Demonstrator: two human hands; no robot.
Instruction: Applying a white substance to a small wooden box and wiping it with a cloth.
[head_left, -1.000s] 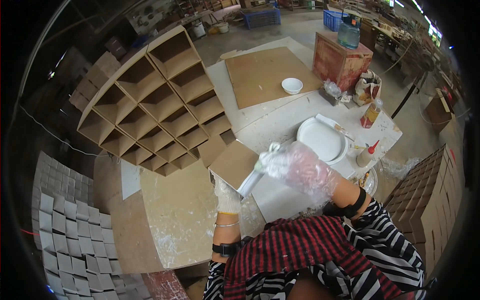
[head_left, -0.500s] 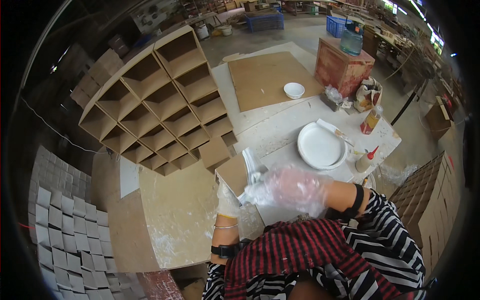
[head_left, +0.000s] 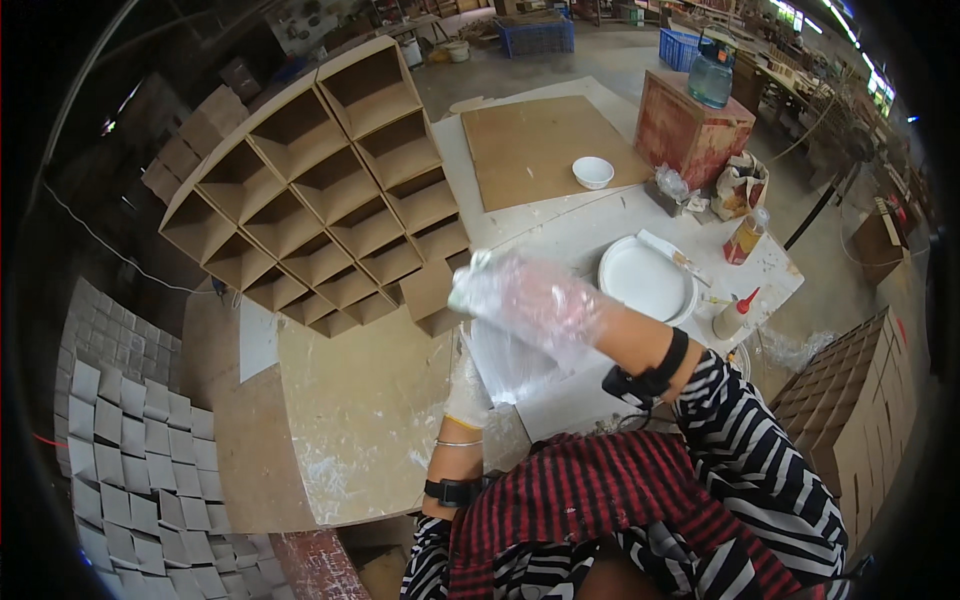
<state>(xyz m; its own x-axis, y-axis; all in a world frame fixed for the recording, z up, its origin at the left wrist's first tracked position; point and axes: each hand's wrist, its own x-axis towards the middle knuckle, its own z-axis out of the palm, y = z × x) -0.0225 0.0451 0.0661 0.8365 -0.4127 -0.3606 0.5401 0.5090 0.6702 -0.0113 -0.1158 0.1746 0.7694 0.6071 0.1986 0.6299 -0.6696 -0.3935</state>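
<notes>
My left hand [head_left: 466, 388], in a pale knit glove, grips the near left edge of a small open cardboard box. The box's white face [head_left: 512, 365] is turned up and looks shiny. Above its far edge is my right hand [head_left: 525, 295], covered by a clear plastic bag or glove and smeared by motion. Its fingers cannot be made out, and it hides part of the box. Beside its fingertips stands another small brown box [head_left: 428, 296]. White liquid fills a round white basin [head_left: 645, 283] to the right, with a brush [head_left: 675, 258] across its rim.
Stacked open brown boxes [head_left: 325, 175] stand at far left; folded white pieces [head_left: 140, 450] are piled at near left. On the right are a squeeze bottle [head_left: 735, 315], an orange-labelled bottle [head_left: 745, 238] and a red crate [head_left: 690, 130]. A white bowl [head_left: 592, 173] rests on a brown board [head_left: 550, 145].
My right hand has moved away and slightly left, from beside the box to above its far edge. The box has turned, so its white face shows instead of its brown side.
</notes>
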